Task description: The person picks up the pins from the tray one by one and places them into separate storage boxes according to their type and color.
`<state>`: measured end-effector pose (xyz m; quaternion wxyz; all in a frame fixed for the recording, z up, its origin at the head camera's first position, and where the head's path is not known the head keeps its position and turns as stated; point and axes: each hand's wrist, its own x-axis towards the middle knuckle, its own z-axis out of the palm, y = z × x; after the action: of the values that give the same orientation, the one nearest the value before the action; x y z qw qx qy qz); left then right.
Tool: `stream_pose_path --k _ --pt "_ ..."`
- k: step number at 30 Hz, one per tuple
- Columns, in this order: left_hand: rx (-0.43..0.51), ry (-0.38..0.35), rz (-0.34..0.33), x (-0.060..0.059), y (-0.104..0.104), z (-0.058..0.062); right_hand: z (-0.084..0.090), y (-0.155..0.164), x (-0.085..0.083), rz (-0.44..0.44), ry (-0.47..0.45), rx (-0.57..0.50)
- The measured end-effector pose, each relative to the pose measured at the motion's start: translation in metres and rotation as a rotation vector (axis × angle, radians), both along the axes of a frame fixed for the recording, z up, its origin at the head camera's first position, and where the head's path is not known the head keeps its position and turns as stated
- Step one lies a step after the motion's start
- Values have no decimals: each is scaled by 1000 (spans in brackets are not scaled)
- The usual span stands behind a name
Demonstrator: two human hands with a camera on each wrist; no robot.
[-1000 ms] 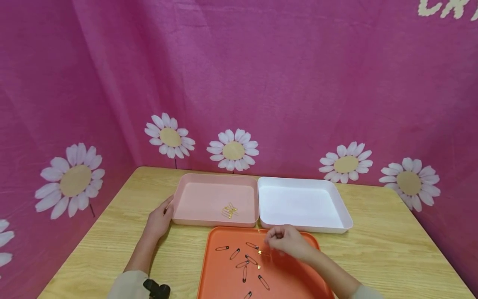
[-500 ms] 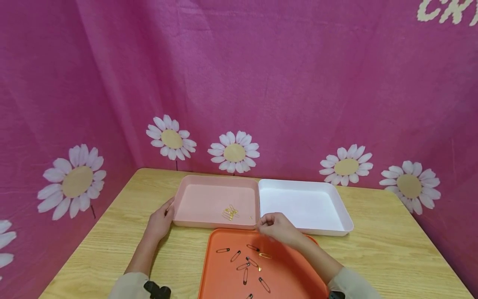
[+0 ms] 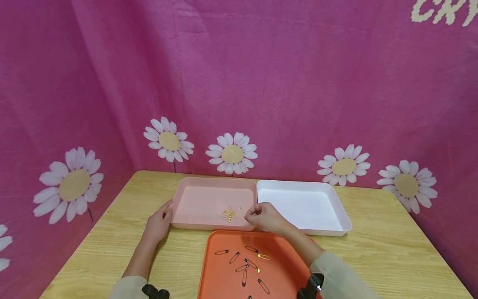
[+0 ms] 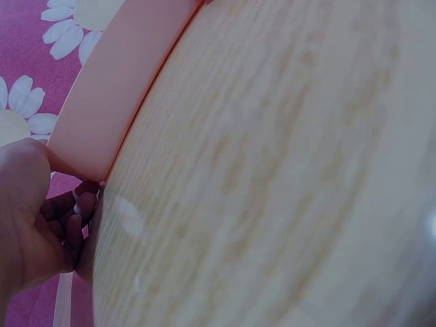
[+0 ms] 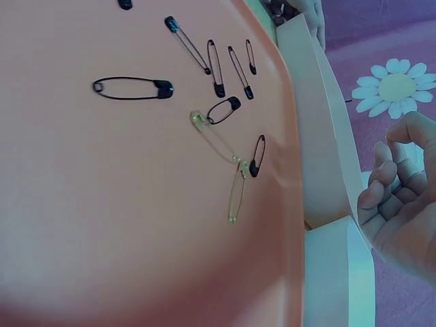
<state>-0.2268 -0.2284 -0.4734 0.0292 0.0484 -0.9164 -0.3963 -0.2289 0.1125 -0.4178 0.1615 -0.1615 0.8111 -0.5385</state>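
My left hand [image 3: 158,224] grips the left side of the pink tray [image 3: 194,226]; in the left wrist view its thumb is up at the rim and the curled fingers sit low against the wall. Over the pink tray's front right corner, my right hand [image 3: 266,218] pinches a gold safety pin [image 3: 240,208], whose small bright end shows ahead of the fingertips. Several gold safety pins [image 3: 228,214] lie heaped inside that tray. On the orange tray [image 3: 213,249] are several black safety pins [image 5: 133,88] and two gold ones [image 5: 238,191].
A white tray [image 3: 298,203] stands against the pink tray's right side. The orange tray lies in front of both, on the wooden table [image 3: 392,249]. A magenta curtain [image 3: 284,91] printed with daisies hangs behind the table.
My right hand has moved from over the orange tray, left and away from me, to the pink tray's right corner, carrying the gold safety pin. The left hand has stayed on the pink tray.
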Motion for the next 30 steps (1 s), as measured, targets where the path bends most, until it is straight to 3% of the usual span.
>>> stream_pose_path --k 7,9,21,30 --pt "-5 -14 -4 1 -2 1 -2 -14 -10 -7 54 10" --pt "-8 -21 -6 1 -2 1 4 -21 -6 -21 75 18" --pt "-3 -16 -5 3 0 2 -13 -39 -27 -114 93 92" --pt "5 14 -3 1 1 1 -18 -49 -32 -118 159 182"
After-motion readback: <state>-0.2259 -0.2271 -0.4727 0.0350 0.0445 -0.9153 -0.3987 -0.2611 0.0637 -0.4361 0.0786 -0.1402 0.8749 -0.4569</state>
